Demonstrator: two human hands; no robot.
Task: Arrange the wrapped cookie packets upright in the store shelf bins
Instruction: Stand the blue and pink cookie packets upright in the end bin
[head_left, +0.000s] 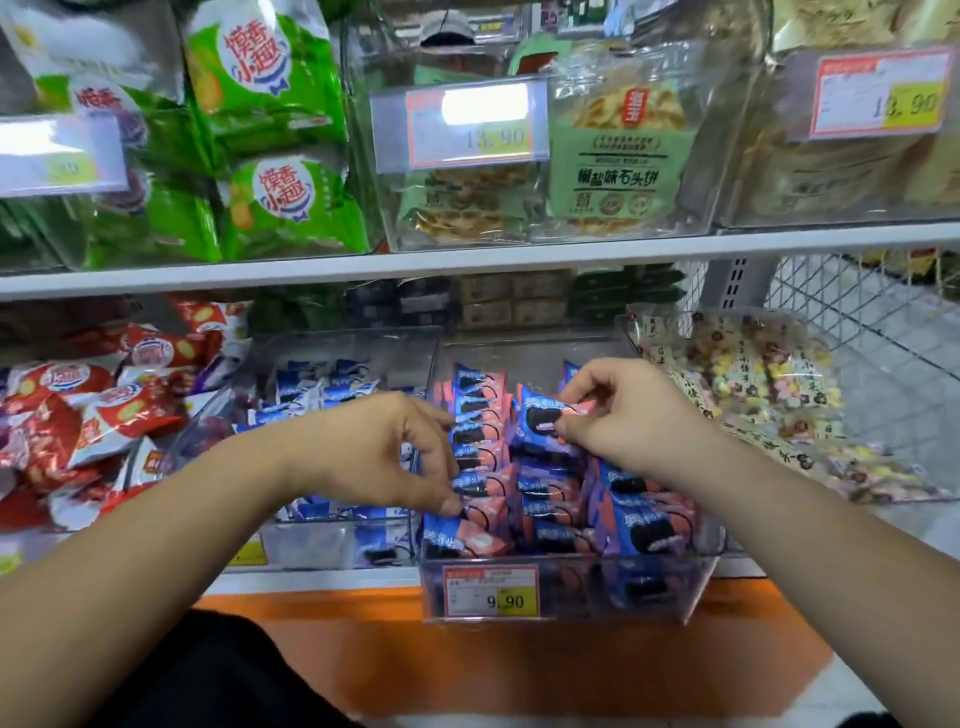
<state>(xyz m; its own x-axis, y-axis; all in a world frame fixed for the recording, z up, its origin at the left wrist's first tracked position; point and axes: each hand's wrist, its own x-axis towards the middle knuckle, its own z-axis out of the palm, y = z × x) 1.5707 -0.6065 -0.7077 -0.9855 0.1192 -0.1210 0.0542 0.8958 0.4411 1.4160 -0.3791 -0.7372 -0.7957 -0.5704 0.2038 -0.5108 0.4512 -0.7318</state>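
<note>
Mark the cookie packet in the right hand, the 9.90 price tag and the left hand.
cookie packet (536, 415): head view, its blue-and-pink front face.
9.90 price tag (491, 592): head view, middle of the label.
left hand (382, 447): head view, back of the hand.

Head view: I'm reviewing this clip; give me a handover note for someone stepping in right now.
Left hand pinches a stretch of the left row in the clear bin.
Right hand pinches one cookie packet above the bin.
Done: left row stands upright.
Left: seat the held packet, then stand up the tilted packets on the bin's right side.
</note>
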